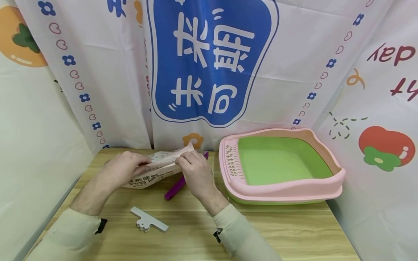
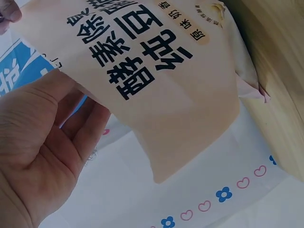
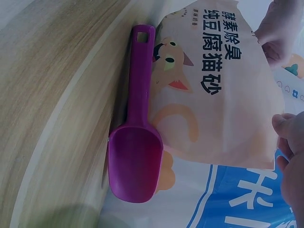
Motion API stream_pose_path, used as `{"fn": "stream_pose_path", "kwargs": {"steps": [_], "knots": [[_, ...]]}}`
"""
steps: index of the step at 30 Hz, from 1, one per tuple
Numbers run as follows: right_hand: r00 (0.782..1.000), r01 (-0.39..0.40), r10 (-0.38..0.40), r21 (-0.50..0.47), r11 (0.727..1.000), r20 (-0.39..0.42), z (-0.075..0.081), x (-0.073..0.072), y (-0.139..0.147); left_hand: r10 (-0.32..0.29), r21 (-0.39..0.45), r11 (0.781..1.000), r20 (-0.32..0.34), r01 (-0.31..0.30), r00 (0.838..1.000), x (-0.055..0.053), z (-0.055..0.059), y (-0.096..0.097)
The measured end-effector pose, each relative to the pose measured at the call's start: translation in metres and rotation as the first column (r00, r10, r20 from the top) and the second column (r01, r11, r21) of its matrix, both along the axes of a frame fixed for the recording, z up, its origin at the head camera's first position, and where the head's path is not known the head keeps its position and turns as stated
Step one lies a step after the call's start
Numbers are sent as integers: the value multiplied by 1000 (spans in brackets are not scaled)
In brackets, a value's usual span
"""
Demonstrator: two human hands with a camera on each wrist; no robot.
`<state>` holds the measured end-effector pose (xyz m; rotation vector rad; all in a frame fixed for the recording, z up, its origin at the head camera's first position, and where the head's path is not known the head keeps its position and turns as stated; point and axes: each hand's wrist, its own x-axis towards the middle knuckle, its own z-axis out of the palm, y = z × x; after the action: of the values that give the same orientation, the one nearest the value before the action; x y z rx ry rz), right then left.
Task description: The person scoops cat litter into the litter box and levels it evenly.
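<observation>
A peach-coloured bag of cat litter [image 1: 147, 180] with dark printed characters stands tilted at the back left of the table. My left hand [image 1: 125, 168] grips the bag's upper edge on its left side; in the left wrist view that hand's fingertips [image 2: 92, 126] are curled at the edge, partly hidden behind it. At the bag's other top corner, my right hand [image 1: 196, 170] pinches the edge between thumb and fingers. A purple scoop [image 3: 137, 161] lies beside the bag, below my right hand, its handle and bowl fully visible in the right wrist view.
A pale grey sealing clip [image 1: 149, 220] lies on the wooden table [image 1: 183, 232], nearer to me. To the right stands a litter box [image 1: 284, 190] with a pink rim and green inside. Printed cloth [image 1: 294, 43] hangs behind and at both sides.
</observation>
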<state>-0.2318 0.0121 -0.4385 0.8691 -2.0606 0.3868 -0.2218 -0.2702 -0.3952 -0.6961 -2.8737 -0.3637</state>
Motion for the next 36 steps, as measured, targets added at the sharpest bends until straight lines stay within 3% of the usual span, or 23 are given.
{"fn": "stream_pose_path", "kwargs": {"steps": [6, 12, 21, 25, 29, 33, 36], "knots": [[1000, -7, 7, -2, 1000, 11, 0, 0, 0, 23, -28, 999, -70, -25, 997, -5, -1, 0], [1000, -12, 12, -4, 1000, 14, -2, -1, 1, 80, 16, 997, -155, -79, 985, -6, -1, -1], [998, -20, 18, 41, 999, 52, -6, -5, 1, 166, 84, 985, -237, -150, 957, -7, 14, -10], [995, -26, 19, 67, 997, 98, -9, -7, 0, 215, 107, 975, -237, -195, 947, -4, 22, -17], [989, -10, 0, 70, 998, 147, -14, -11, -2, 282, 116, 957, -174, -265, 943, 3, 31, -23], [982, 38, -52, 79, 996, 183, -17, -16, -3, 331, 107, 942, -133, -318, 934, 9, 39, -28], [976, 85, -98, 73, 994, 193, -17, -20, -2, 337, 107, 940, -146, -324, 930, 12, 42, -30]]}}
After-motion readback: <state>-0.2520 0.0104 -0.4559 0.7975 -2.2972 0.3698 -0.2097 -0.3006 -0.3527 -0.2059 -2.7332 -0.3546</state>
